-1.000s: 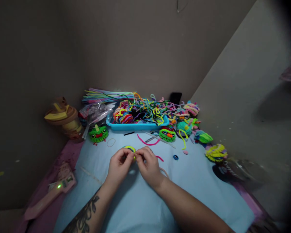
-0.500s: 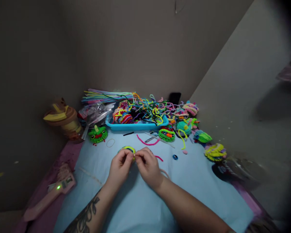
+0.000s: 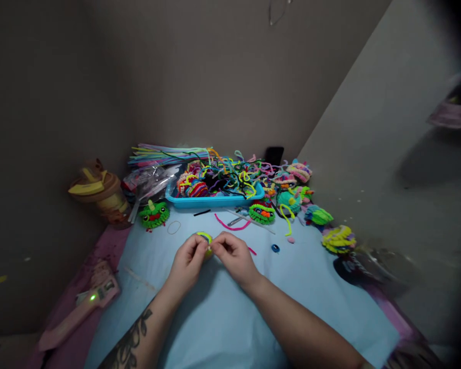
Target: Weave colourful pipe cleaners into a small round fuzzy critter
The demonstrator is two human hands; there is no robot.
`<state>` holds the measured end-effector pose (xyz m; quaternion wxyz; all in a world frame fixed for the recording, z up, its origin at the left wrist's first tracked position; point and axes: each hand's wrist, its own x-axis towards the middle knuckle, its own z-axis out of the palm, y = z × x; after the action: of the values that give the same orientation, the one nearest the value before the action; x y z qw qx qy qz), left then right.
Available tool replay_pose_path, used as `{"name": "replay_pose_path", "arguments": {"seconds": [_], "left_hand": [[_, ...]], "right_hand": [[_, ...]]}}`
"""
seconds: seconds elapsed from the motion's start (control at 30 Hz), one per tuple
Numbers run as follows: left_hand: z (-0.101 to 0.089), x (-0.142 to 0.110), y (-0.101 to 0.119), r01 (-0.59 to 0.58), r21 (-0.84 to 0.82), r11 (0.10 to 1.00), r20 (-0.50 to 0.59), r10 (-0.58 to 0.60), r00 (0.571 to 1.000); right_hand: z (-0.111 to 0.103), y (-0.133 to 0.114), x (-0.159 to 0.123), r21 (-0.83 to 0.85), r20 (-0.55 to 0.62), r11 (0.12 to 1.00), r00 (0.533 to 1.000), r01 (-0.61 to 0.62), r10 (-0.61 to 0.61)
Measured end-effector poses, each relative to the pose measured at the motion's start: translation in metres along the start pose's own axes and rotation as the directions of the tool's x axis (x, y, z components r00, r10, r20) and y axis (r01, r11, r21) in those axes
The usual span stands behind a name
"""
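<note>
Over the middle of the blue-covered table, my left hand (image 3: 189,259) is closed in a pinch on a small curved yellow-green and blue piece (image 3: 205,236), seemingly of fuzzy pipe cleaner. My fingers hide most of it. Meeting it from the other side, my right hand (image 3: 233,259) pinches thumb to finger at its edge; what lies in that pinch is too small to name. Right of my hands lie a short pink pipe cleaner (image 3: 252,251), a dark blue round bead-like piece (image 3: 275,248) and a small pink oval (image 3: 291,240).
A blue tray (image 3: 215,203) heaped with colourful pipe-cleaner pieces stands at the back. Green fuzzy figures (image 3: 154,214) sit before it, with more pieces (image 3: 338,240) along the right. At left are a pink glue gun (image 3: 80,312) with a green light and a brown cup (image 3: 109,197).
Both hands stay together at the yellow-green piece, with small finger movements. The right-hand fingers have shifted slightly. The whole view has moved a little.
</note>
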<state>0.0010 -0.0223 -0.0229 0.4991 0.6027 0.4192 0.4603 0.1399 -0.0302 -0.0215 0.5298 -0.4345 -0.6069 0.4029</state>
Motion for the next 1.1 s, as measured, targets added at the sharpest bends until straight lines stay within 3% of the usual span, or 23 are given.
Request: {"name": "replay_pose_path", "arguments": {"seconds": [0.07, 0.13, 0.27, 0.37, 0.5, 0.6, 0.73, 0.93, 1.1], "left_hand": [[-0.001, -0.001, 0.001, -0.06, 0.063, 0.996, 0.008, 0.06, 0.998], [-0.002, -0.001, 0.001, -0.132, 0.158, 0.979, 0.02, 0.13, 0.991], [-0.004, 0.0, 0.0, -0.218, 0.3, 0.929, 0.059, 0.21, 0.976], [-0.005, 0.002, -0.002, -0.176, 0.299, 0.938, 0.065, 0.164, 0.984], [-0.007, 0.005, -0.004, -0.09, 0.243, 0.966, 0.114, 0.063, 0.991], [-0.008, 0.005, -0.003, -0.073, 0.239, 0.968, 0.126, 0.043, 0.991], [-0.006, 0.003, 0.003, -0.138, 0.322, 0.937, 0.104, 0.11, 0.989], [-0.004, 0.001, 0.006, -0.261, 0.488, 0.833, 0.124, 0.23, 0.965], [-0.003, 0.002, 0.003, -0.198, 0.386, 0.901, 0.107, 0.17, 0.98]], "right_hand": [[0.0, 0.0, 0.004, 0.205, 0.077, 0.962, 0.983, -0.18, 0.168], [-0.003, 0.001, 0.007, 0.303, 0.178, 0.901, 0.948, -0.309, 0.265], [-0.011, 0.002, 0.011, 0.273, 0.297, 0.892, 0.913, -0.362, 0.28], [-0.017, 0.003, 0.012, 0.113, 0.278, 0.958, 0.934, -0.262, 0.223], [-0.019, 0.007, 0.009, -0.233, 0.214, 0.972, 0.976, 0.013, 0.038], [-0.02, 0.007, 0.006, -0.438, 0.234, 0.873, 0.965, 0.216, -0.121], [-0.022, 0.005, 0.003, -0.548, 0.283, 0.746, 0.923, 0.38, -0.262], [-0.029, 0.007, 0.001, -0.65, 0.361, 0.561, 0.858, 0.513, -0.366], [-0.028, 0.01, 0.0, -0.674, 0.359, 0.503, 0.835, 0.541, -0.417]]}}
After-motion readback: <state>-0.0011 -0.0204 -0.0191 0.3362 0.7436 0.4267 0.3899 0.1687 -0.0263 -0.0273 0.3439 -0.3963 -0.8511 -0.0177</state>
